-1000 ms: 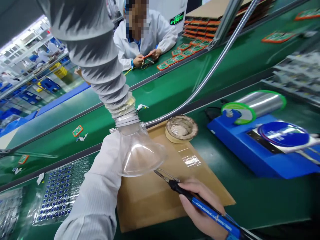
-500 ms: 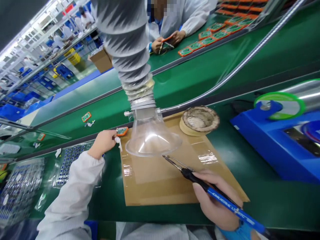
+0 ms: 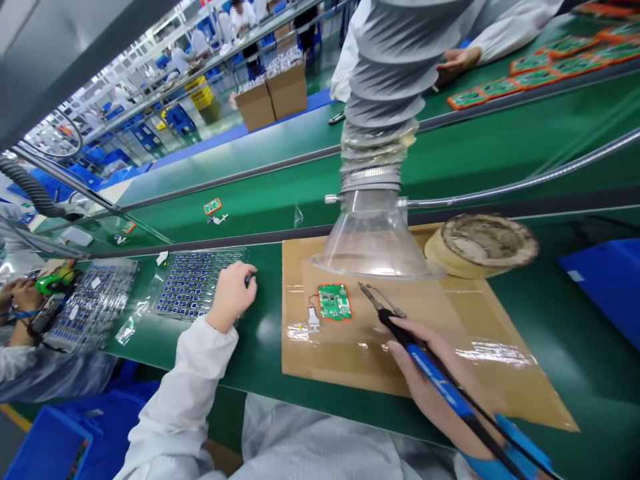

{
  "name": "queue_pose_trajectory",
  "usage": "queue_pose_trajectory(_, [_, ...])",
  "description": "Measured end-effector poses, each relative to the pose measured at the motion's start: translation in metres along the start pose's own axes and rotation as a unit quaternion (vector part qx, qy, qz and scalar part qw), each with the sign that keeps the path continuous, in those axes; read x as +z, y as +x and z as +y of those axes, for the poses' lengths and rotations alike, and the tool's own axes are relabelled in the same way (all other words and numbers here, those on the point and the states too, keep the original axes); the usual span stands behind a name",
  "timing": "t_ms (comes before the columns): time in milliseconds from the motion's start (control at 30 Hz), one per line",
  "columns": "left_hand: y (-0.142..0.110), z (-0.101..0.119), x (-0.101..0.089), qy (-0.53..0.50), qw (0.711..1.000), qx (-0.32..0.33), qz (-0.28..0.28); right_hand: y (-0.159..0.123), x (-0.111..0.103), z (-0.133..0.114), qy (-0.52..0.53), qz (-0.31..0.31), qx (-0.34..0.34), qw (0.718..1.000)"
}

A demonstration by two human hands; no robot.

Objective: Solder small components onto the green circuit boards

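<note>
My right hand (image 3: pixel 435 377) is wrapped round a blue and black soldering iron (image 3: pixel 437 380). Its tip, with a thin wire guide alongside, points up and left over the cardboard sheet (image 3: pixel 395 370). Left of that tip, a green circuit board (image 3: pixel 335 302) with an orange edge lies flat on the cardboard. Thin wires join the board to a white connector piece (image 3: pixel 313 320). Over the right edge of a clear tray (image 3: pixel 183 283) of small blue parts, my left hand (image 3: pixel 233 297) is closed in a pinch on a small dark component (image 3: pixel 247 280).
A clear fume hood (image 3: pixel 375 240) on a grey hose hangs low over the cardboard. Behind it to the right sits a round, stained pot (image 3: pixel 483 247). Another parts tray (image 3: pixel 95 300) lies left, near a co-worker's hands (image 3: pixel 23 297). A green belt (image 3: pixel 270 193) carries a board.
The circuit board and its white connector have gone from my left hand onto the cardboard. My left hand is now by the parts tray, pinching a small part. The view has turned left.
</note>
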State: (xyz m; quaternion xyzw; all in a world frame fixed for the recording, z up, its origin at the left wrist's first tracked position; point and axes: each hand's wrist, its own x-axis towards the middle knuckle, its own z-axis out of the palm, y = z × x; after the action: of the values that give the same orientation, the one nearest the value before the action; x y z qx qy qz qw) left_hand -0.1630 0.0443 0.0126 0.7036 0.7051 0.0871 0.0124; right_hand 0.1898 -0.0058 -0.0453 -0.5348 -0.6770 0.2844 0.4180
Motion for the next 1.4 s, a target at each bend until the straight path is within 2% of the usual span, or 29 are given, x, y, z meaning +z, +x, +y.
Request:
queue_pose_trajectory(67, [-0.005,-0.019,-0.007,0.057,0.998,-0.029,-0.024,0.003,0.007,0.001,-0.010,-0.057,-0.029,0.998])
queue_pose_trajectory(200, [-0.014,-0.036,-0.011,0.119,0.988,0.071,-0.070,0.007,0.022,-0.002,-0.023,-0.115,-0.067,0.991])
queue_pose_trajectory(333, [-0.013,-0.039,-0.013,0.121,0.983,0.117,-0.078,0.012,0.033,-0.011,-0.047,-0.137,-0.075,0.987])
queue_pose_trajectory(467, [-0.003,-0.044,-0.009,0.114,0.980,0.137,-0.087,0.016,0.034,-0.019,-0.067,-0.129,-0.084,0.986])
queue_pose_trajectory(567, [0.005,-0.050,-0.004,0.066,0.986,0.136,-0.065,0.015,0.032,-0.017,-0.087,-0.110,-0.070,0.988])
queue_pose_trajectory(667, [0.005,-0.039,-0.002,-0.099,0.988,0.115,0.009,0.010,0.028,-0.009,-0.094,-0.081,-0.059,0.991])
queue_pose_trajectory(700, [0.002,-0.029,-0.002,-0.180,0.979,0.095,0.024,0.008,0.026,-0.006,-0.095,-0.077,-0.057,0.991])
queue_pose_trajectory(767, [-0.005,0.000,0.000,-0.350,0.936,0.035,-0.002,0.004,0.021,-0.002,-0.098,-0.063,-0.045,0.992])
queue_pose_trajectory(867, [-0.016,0.057,0.008,-0.524,0.833,-0.049,-0.171,0.002,0.014,-0.003,-0.073,-0.035,-0.007,0.997])
queue_pose_trajectory(933, [-0.020,0.090,0.014,-0.584,0.766,-0.085,-0.256,0.002,0.011,-0.009,-0.001,-0.030,0.029,0.999])
queue_pose_trajectory(967, [-0.020,0.103,0.017,-0.601,0.742,-0.096,-0.280,0.002,0.011,-0.014,0.049,-0.034,0.045,0.997])
queue_pose_trajectory(1033, [-0.020,0.120,0.019,-0.615,0.720,-0.104,-0.304,0.004,0.013,-0.024,0.145,-0.031,0.070,0.986])
queue_pose_trajectory(1100, [-0.020,0.129,0.020,-0.610,0.723,-0.100,-0.307,0.007,0.017,-0.035,0.204,-0.006,0.087,0.975])
queue_pose_trajectory(1200, [-0.021,0.133,0.019,-0.591,0.746,-0.082,-0.296,0.014,0.023,-0.046,0.254,0.037,0.117,0.959])
queue_pose_trajectory(1400, [-0.028,0.140,0.017,-0.526,0.825,-0.030,-0.205,0.021,0.024,-0.053,0.327,0.055,0.153,0.931])
